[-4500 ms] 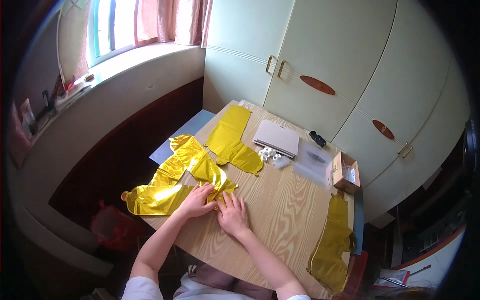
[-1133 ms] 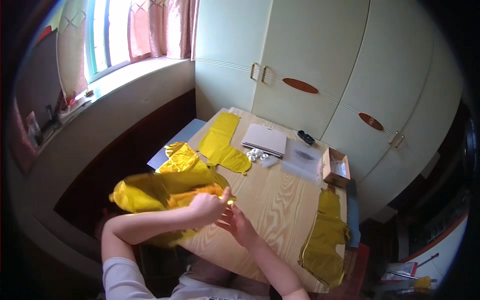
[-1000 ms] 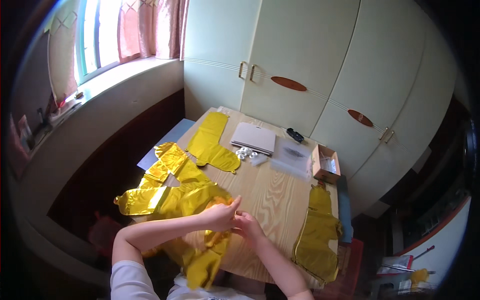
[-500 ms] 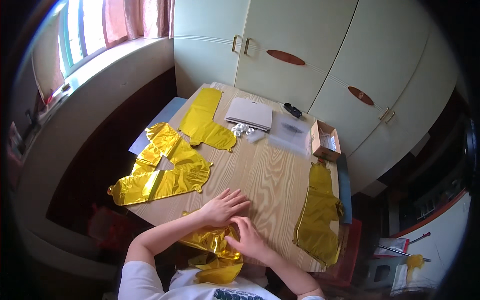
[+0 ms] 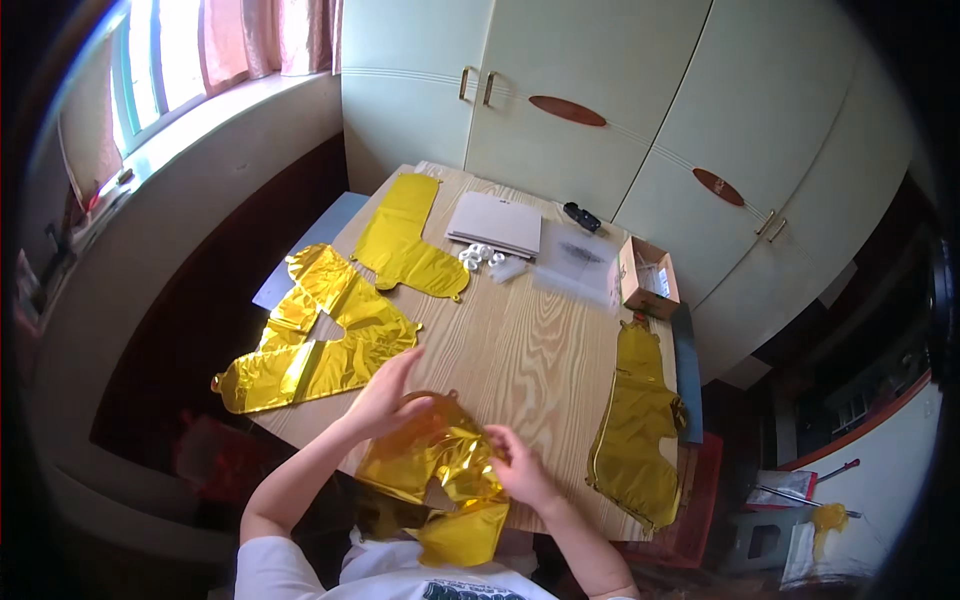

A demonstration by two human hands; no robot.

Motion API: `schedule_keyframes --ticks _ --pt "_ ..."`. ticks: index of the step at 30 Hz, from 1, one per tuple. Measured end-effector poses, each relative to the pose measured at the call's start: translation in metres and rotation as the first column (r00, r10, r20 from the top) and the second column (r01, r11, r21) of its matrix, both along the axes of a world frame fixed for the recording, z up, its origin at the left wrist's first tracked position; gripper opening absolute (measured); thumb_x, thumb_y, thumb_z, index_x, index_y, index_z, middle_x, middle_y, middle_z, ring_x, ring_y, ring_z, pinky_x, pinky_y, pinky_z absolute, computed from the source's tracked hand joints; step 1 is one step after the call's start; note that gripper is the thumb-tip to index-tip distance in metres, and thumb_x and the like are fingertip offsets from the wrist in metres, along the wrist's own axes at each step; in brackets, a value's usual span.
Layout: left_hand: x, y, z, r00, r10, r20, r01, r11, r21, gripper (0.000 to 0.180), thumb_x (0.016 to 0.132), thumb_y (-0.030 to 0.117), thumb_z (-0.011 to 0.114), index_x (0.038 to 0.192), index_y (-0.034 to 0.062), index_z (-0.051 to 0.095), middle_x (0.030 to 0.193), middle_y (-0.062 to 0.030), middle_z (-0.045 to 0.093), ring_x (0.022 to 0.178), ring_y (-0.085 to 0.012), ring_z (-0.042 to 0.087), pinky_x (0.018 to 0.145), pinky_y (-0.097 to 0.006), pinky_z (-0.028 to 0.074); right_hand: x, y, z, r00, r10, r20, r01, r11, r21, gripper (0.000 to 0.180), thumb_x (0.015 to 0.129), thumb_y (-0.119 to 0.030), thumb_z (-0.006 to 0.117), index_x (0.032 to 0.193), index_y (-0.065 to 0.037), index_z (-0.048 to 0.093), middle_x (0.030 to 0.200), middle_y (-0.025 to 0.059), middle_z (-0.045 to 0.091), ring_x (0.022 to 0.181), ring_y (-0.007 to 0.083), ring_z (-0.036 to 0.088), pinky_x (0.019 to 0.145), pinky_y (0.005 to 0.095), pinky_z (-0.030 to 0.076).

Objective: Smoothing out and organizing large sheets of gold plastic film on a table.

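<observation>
A flat gold foil balloon (image 5: 425, 455), crinkled and shiny, lies over the near edge of the table, its lower part hanging by my shirt. My left hand (image 5: 385, 398) is raised at its upper left, fingers stretched out and thumb apart, holding nothing. At the balloon's right edge my right hand (image 5: 518, 468) has its fingers curled round the foil. Another gold foil balloon (image 5: 375, 345), with a gap in its middle, is spread at the left of the table. Behind it lies an L-shaped gold foil piece (image 5: 400, 235). A darker gold foil balloon (image 5: 637, 440) rests along the right edge.
On the wooden table (image 5: 520, 370) sit a stack of grey boards (image 5: 495, 222), small white rolls (image 5: 478, 257), a clear plastic bag (image 5: 575, 265), a black object (image 5: 581, 217) and an open cardboard box (image 5: 648, 278). Pale cupboards (image 5: 590, 60) stand behind; a red stool (image 5: 700, 500) is at right.
My left hand has lifted off the balloon and moved left, uncovering its top. My right hand has shifted right to the balloon's edge. More of the foil now lies in sight.
</observation>
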State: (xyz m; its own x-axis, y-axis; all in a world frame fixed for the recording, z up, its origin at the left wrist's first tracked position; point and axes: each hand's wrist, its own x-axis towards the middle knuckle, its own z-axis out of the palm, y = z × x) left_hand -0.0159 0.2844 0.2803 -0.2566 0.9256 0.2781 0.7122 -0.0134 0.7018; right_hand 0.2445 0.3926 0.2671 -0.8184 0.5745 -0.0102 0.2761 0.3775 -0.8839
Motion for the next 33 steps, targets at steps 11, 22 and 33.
schedule_keyframes --ticks 11,22,33 --pt "0.003 -0.030 -0.022 0.738 -0.060 0.673 0.295 0.925 -0.241 0.097 0.086 0.016 0.074 0.153 0.0073 0.005 0.115 -0.0157 0.063 0.092 -0.0193 0.067 0.081 -0.031 0.054 -0.002 0.102 0.024 0.907 -0.320 -0.272 0.175 0.877 -0.448 0.041 0.086 0.013 0.055 0.123 -0.002 0.053 0.100 0.0062 0.062 0.090 0.0109 0.058 0.084 0.0233 0.048" --pt "0.091 0.003 0.002 0.853 -0.223 -0.472 0.158 0.972 -0.175 0.071 0.093 0.052 0.052 0.144 0.0050 0.039 0.147 -0.0206 0.040 0.141 -0.0376 0.032 0.114 -0.050 0.026 -0.006 0.198 -0.029 0.748 -0.571 -0.339 0.429 0.805 -0.409 0.031 0.084 0.010 0.052 0.113 0.000 0.056 0.103 0.0069 0.061 0.096 0.0146 0.058 0.089 0.0273 0.048" --pt "0.051 0.017 -0.040 0.756 -0.380 -0.533 0.203 0.910 -0.361 0.079 0.091 0.068 0.043 0.152 0.0192 0.032 0.157 -0.0133 0.029 0.145 -0.0421 0.019 0.116 -0.058 0.014 0.042 0.178 -0.006 0.967 0.100 0.236 -0.234 0.717 0.657 0.029 0.085 -0.018 0.061 0.114 -0.016 0.065 0.128 0.0100 0.060 0.125 0.0289 0.050 0.109 0.0402 0.036"
